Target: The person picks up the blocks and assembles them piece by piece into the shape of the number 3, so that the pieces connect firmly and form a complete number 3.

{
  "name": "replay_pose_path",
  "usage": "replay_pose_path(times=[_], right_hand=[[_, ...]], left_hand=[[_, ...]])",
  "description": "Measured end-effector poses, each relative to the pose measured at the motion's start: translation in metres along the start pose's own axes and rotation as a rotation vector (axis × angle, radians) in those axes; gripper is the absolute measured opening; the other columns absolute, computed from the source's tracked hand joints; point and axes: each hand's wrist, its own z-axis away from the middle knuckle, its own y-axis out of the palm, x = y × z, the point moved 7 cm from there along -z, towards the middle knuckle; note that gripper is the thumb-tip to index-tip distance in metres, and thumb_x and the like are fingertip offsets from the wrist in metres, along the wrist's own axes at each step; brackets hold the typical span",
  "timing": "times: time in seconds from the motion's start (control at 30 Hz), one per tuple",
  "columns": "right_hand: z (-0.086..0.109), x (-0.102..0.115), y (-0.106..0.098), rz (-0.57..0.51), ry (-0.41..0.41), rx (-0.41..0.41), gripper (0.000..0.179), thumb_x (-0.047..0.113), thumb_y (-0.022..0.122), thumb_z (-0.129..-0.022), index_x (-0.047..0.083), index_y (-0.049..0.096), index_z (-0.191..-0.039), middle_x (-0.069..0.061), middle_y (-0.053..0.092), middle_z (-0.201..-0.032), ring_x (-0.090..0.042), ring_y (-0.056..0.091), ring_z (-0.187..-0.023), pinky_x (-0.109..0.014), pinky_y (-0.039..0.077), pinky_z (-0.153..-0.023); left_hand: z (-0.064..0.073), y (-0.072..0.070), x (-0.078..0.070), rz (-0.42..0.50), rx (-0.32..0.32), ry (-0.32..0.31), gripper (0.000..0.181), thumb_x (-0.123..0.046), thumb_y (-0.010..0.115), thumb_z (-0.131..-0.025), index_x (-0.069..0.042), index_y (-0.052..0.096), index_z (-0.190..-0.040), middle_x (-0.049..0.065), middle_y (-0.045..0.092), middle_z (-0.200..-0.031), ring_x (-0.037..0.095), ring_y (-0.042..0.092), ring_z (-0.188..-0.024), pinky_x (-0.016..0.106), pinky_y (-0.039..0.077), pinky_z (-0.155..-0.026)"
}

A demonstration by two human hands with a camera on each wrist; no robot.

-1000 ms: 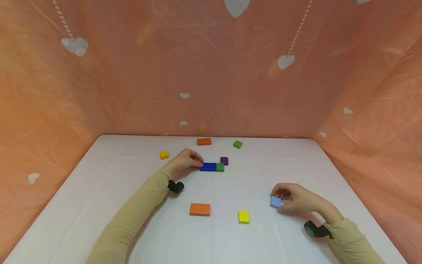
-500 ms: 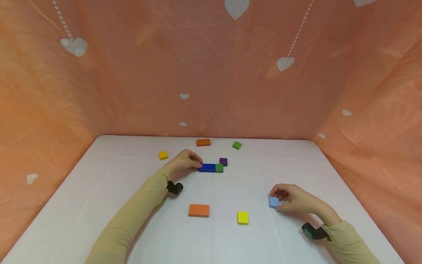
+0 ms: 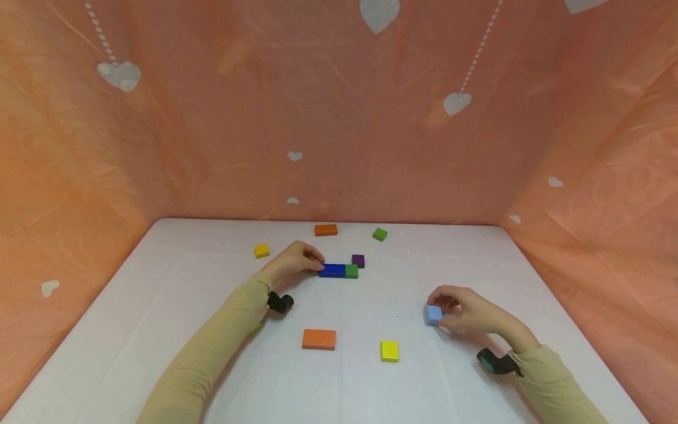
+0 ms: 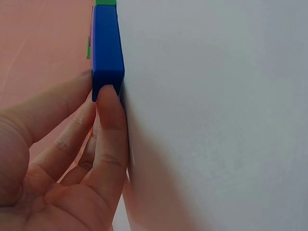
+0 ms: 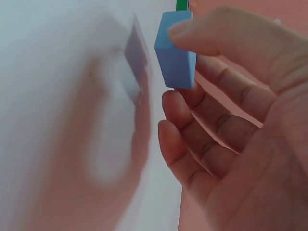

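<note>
In the head view, my left hand (image 3: 294, 261) holds the left end of a long dark blue block (image 3: 332, 271), which lies flat on the table. The left wrist view shows one fingertip pressed on the end face of the blue block (image 4: 108, 43) and another at its side. A green square block (image 3: 352, 271) abuts its right end, and a purple block (image 3: 358, 261) sits just behind that. To the right, my right hand (image 3: 473, 310) pinches a light blue block (image 3: 434, 315) between thumb and fingers. In the right wrist view, this block (image 5: 177, 67) hangs apart from its shadow.
An orange block (image 3: 319, 339) and a yellow block (image 3: 389, 351) lie in front. Farther back are another orange block (image 3: 325, 230), a light green block (image 3: 379, 234) and an amber block (image 3: 262, 251). My left sleeve partly hides a yellow-green block (image 3: 255, 329). Orange curtains surround the white table (image 3: 371, 394).
The right hand has moved slightly left and away from me, lifting the light blue block from the table. My left hand stays at the dark blue block's end.
</note>
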Motion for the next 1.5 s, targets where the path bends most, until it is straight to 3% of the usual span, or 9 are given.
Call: replay_pose_path(times=[0.37,0.57,0.9,1.17,1.5], right_hand=[[-0.028,0.003,0.002,-0.002,-0.031,0.006,0.030,0.004,0.074,-0.081,0.009,0.061,-0.108,0.001,0.059,-0.092,-0.023,0.055,-0.081,-0.034,0.050,-0.077],[-0.044,0.003,0.006,-0.009,-0.005,0.035,0.031,0.003,0.074,-0.080,0.009,0.061,-0.108,0.002,0.059,-0.094,-0.024,0.056,-0.084,-0.035,0.050,-0.079],[-0.075,0.009,0.012,-0.035,-0.029,0.039,0.030,0.002,0.072,-0.081,0.006,0.062,-0.108,-0.001,0.061,-0.096,-0.023,0.056,-0.085,-0.035,0.050,-0.078],[-0.094,0.013,0.019,-0.043,-0.033,0.049,0.031,-0.001,0.072,-0.080,0.002,0.061,-0.109,-0.006,0.062,-0.098,-0.028,0.056,-0.089,-0.044,0.049,-0.083],[-0.115,0.009,0.029,-0.054,0.023,0.105,0.032,0.002,0.072,-0.080,0.006,0.061,-0.110,0.000,0.062,-0.102,-0.021,0.057,-0.092,-0.036,0.050,-0.084]], left_hand=[[-0.005,0.001,0.003,-0.033,-0.025,-0.010,0.021,-0.008,0.069,-0.088,0.002,0.068,-0.107,0.009,0.066,-0.095,0.018,0.060,-0.080,0.027,0.052,-0.078],[-0.007,0.002,0.003,-0.017,-0.023,-0.012,0.021,-0.007,0.069,-0.088,0.002,0.068,-0.106,0.010,0.066,-0.094,0.019,0.061,-0.079,0.027,0.053,-0.078],[-0.007,0.002,0.004,0.000,-0.025,-0.025,0.021,-0.006,0.069,-0.087,0.003,0.068,-0.106,0.011,0.066,-0.096,0.018,0.060,-0.078,0.027,0.054,-0.077],[-0.006,0.002,0.004,-0.012,-0.029,-0.019,0.021,-0.006,0.069,-0.088,0.003,0.068,-0.106,0.010,0.066,-0.094,0.018,0.060,-0.078,0.027,0.053,-0.078],[-0.007,-0.001,0.007,0.014,-0.023,-0.029,0.023,-0.007,0.069,-0.087,0.005,0.067,-0.107,0.013,0.066,-0.097,0.019,0.062,-0.078,0.029,0.054,-0.078]])
